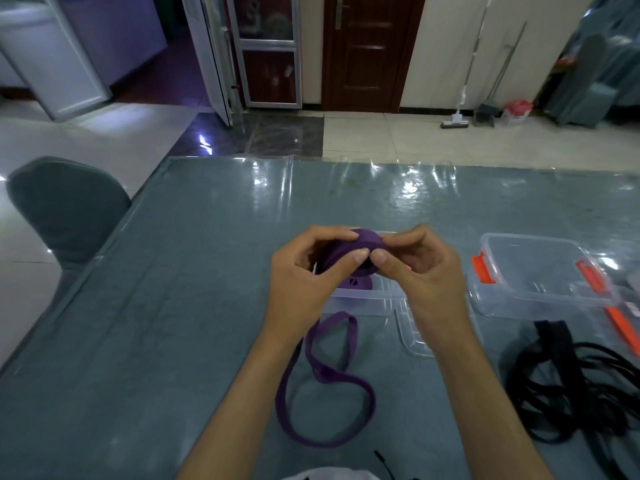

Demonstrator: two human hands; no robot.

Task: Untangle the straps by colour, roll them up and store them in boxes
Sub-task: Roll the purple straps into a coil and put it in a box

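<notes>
My left hand (304,268) and right hand (415,268) both pinched the purple roll (360,244), held above the open box (367,299) where another roll (356,283) already lay; its loose tail (325,379) looped on the table (173,306) toward me. I judged a slack pinch would let the coil spring loose, or the tail snag the black straps (568,382). I could read no writing.

Matt woven purple strap (325,382), clear glossy plastic box (540,271) (orange clips), shiny film-covered table (194,271).
</notes>
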